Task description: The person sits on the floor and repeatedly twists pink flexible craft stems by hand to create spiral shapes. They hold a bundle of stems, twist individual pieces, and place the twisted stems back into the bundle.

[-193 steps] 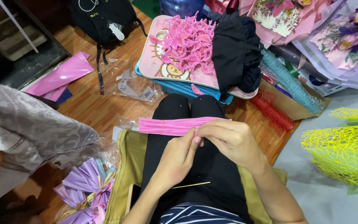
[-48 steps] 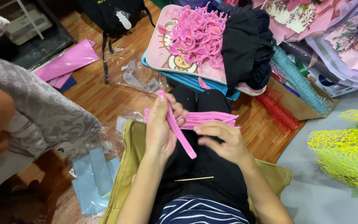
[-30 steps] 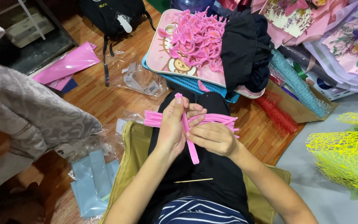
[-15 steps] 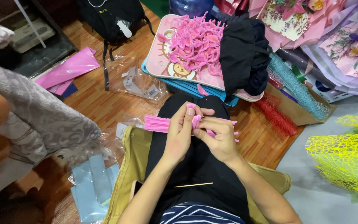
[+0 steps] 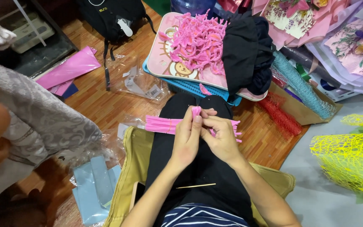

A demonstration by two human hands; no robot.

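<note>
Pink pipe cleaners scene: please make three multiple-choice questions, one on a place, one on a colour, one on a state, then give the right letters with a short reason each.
1. Where does the bundle of straight pink pipe cleaners lie?
A. across the person's lap
B. on the tray
C. in the backpack

2. What colour is the mesh netting at the right edge?
A. blue
B. yellow
C. white

3. What state is the pink pipe cleaner between the hands in?
A. lying flat on the floor
B. wrapped in plastic
C. pinched at the fingertips

Answers:
A, the bundle crosses the black trousers.
B, the netting is bright yellow.
C, the left hand and right hand meet around it.
</note>
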